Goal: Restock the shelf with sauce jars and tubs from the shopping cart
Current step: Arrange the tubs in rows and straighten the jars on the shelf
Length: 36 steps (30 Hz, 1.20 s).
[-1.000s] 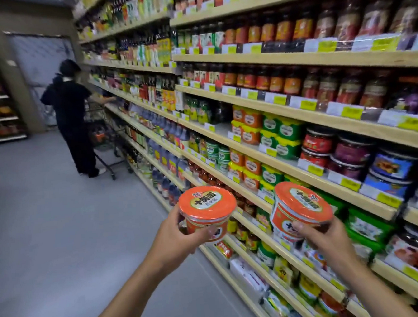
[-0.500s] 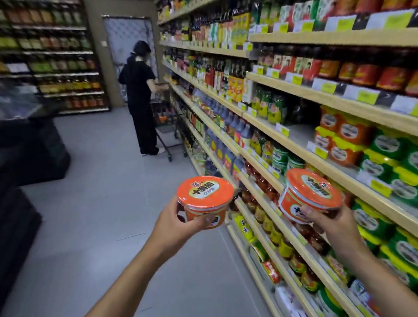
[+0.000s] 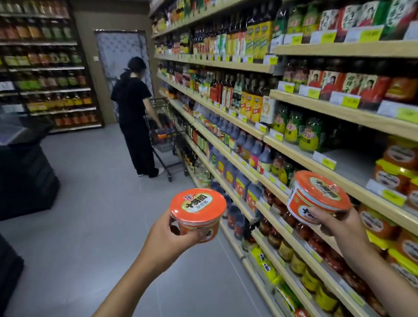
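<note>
My left hand [image 3: 170, 237] grips an orange-lidded sauce tub [image 3: 198, 212] from below, upright, over the aisle floor. My right hand [image 3: 341, 224] holds a second, matching orange tub [image 3: 317, 196], tilted with its lid toward me, just in front of the wooden shelf [image 3: 327, 172]. That shelf has a bare stretch [image 3: 351, 163] to the left of stacked orange tubs with yellow lids [image 3: 406, 166]. No cart of mine is in view.
Long shelving with bottles and jars runs along the right. A person in black [image 3: 134, 114] stands down the aisle at a shopping cart [image 3: 166, 144]. A dark freezer cabinet [image 3: 12, 159] stands at the left. Grey floor lies between.
The view has swung left along the aisle. Both tubs stay in my hands; the right one has shifted further right and a little lower against the shelf.
</note>
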Available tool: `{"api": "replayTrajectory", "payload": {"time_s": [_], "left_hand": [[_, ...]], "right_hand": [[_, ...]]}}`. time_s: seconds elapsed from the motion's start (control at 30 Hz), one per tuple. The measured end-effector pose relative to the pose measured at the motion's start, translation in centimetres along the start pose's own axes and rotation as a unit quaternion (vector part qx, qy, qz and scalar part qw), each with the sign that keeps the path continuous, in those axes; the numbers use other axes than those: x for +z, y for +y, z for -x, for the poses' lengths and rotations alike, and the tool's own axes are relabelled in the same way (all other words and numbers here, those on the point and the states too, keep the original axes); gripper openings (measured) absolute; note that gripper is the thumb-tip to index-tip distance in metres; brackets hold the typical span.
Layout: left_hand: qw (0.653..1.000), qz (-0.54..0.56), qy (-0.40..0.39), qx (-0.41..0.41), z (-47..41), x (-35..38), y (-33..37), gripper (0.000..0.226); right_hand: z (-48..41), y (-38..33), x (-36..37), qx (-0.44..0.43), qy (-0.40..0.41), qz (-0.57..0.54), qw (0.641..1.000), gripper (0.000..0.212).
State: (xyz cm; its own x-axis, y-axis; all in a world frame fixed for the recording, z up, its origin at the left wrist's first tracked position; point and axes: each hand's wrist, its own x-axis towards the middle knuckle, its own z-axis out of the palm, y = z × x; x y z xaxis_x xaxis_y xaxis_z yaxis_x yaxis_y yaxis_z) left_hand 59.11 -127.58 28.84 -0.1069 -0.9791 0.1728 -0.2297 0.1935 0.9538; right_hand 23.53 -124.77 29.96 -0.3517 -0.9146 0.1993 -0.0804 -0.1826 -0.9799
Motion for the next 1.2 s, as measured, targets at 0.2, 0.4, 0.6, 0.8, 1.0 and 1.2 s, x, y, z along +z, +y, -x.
{"api": "replayTrajectory", "payload": {"time_s": [0.2,0.4,0.6,0.8,1.0,1.2], "left_hand": [[0.998,0.026,-0.051,0.020,-9.7,1.6,-1.7,0.080],[0.989,0.053,-0.131,0.047,-18.3,7.9,-2.1,0.083],[0.974,0.060,-0.208,0.060,-25.5,15.7,-1.0,0.085],[0.956,0.061,-0.270,0.098,-31.5,23.6,0.1,0.085],[0.938,0.077,-0.320,0.108,-35.1,29.3,0.5,0.080],[0.915,0.092,-0.376,0.111,-39.0,32.8,0.2,0.070]], "right_hand": [[-4.5,0.6,1.1,0.002,0.073,-0.002,0.997,0.043],[-8.7,1.9,-1.4,0.015,0.140,0.010,0.990,0.061],[-13.9,3.4,-4.1,0.009,0.201,0.010,0.979,0.060],[-18.0,4.8,-6.5,0.018,0.241,0.047,0.969,0.090],[-20.3,5.6,-7.9,0.032,0.279,0.067,0.958,0.082],[-21.8,6.0,-7.4,0.034,0.329,0.081,0.940,0.085]]}}
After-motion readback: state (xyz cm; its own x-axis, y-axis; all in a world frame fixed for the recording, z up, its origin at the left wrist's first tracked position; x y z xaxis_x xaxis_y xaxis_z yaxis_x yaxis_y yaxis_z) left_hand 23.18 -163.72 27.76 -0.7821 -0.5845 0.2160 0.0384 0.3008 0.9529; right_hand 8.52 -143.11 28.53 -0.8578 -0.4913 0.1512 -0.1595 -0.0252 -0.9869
